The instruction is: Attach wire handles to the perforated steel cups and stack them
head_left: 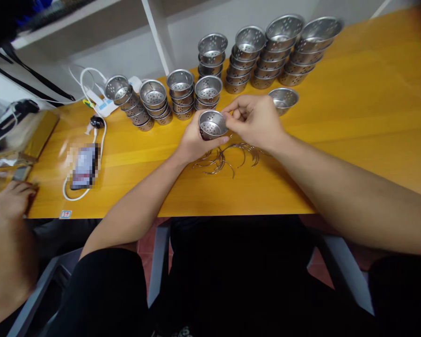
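My left hand (192, 140) is wrapped round a small perforated metal cup (213, 125), its open mouth tilted up towards me. My right hand (256, 119) is closed in a pinch at the cup's right rim; whatever sits between the fingertips is too small to make out. Below both hands, a loose pile of thin curved metal wires (219, 164) lies on the yellow wooden table (259, 194). Just beyond my right hand stands a single perforated cup (284, 99).
Several stacks of perforated cups (236, 77) line the back of the table. At left are a phone (85, 166) with a white cable, a power strip (105, 105) and a number label (65, 214). Another person's hand (14, 199) rests at the far left.
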Demonstrator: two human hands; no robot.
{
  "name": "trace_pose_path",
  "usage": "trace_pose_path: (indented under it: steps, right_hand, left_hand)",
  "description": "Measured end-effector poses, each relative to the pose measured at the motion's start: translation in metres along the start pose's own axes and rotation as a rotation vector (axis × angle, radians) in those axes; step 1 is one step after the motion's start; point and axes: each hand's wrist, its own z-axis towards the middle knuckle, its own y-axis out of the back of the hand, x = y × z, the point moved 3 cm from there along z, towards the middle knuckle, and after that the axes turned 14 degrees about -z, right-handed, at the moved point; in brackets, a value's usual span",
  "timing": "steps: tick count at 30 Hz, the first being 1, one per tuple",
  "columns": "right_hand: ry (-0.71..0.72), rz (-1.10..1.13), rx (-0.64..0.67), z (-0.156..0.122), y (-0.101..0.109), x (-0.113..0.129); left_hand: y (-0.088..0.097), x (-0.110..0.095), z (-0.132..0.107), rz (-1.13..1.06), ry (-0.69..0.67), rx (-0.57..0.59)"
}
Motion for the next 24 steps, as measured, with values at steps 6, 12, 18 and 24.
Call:
trace_pose_path:
  steps: [6, 12, 18, 24]
  right_hand:
    - [-0.038, -0.037, 0.004, 0.000, 0.000, 0.000]
    - [-0.048, -0.025, 0.021, -0.001, -0.002, 0.008]
    - [-0.049, 0.102, 0.051, -0.001, -0.006, 0.011]
    - [0.010, 0.269, 0.233, 0.000, 0.011, 0.018]
  left_hand:
    - [-0.004, -0.002, -0.002, 0.003, -0.040, 0.034]
    - [-0.009, -0.019, -0.003, 0.011, 0.022, 0.005]
    - [-0.009, -0.041, -0.001, 0.003, 0.125, -0.019]
    - [-0.002, -0.043, 0.002, -0.217, 0.267, -0.026]
